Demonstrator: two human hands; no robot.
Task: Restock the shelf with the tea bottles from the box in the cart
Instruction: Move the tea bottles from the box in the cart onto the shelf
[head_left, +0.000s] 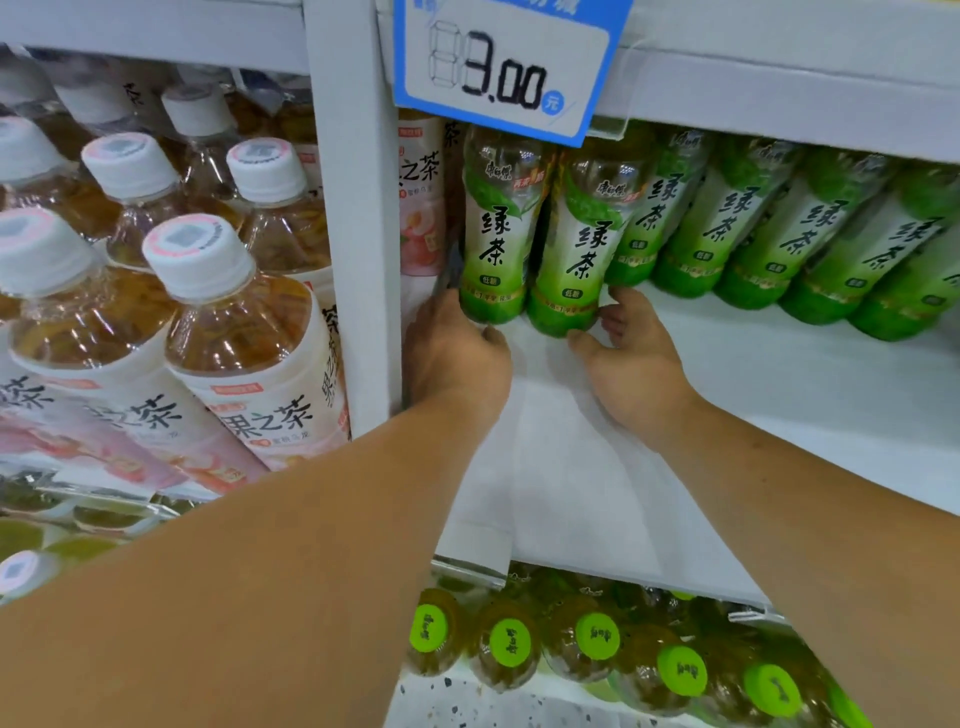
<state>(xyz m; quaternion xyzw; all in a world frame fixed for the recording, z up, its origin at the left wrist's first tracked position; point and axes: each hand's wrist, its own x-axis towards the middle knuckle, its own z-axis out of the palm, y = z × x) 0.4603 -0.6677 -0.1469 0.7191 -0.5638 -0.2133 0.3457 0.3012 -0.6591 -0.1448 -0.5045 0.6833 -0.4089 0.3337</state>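
In the head view, two bottles stand upright at the left end of the shelf (597, 467), just beside the row of green tea bottles (789, 234) already there. Our left hand (457, 364) wraps the base of the left tea bottle (493, 234), thumb in front. Its fingers pass behind out of sight, so that grip is likely, not certain. Our right hand (636, 364) cups the base of the right tea bottle (584, 249), fingers curled against its side. We judge full bottles heavy, firm and slick, best held low around the label.
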